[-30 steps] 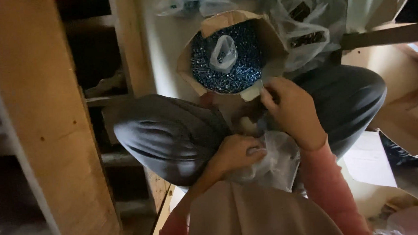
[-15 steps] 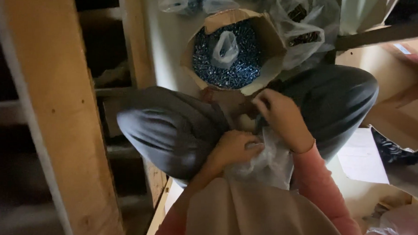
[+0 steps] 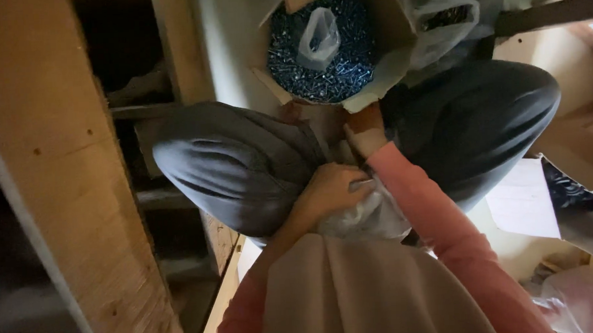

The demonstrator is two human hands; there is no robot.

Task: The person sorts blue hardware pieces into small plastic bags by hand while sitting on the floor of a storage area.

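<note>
Clear bag (image 3: 370,216) in the lap, just below the box of screws (image 3: 322,51). Left hand (image 3: 330,188) closed on its gathered top; right hand (image 3: 366,132) just above, grip unclear. Thin, soft, slippery film — best pinched at the bunched neck.

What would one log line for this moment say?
left hand: grips clear plastic bag on lap | right hand: between knees, near bag, grip unclear | ahead: cardboard box full of screws

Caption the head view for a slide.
Seated person's left hand grips a crumpled clear plastic bag; right hand reaches toward cardboard box of blue screws.
</note>
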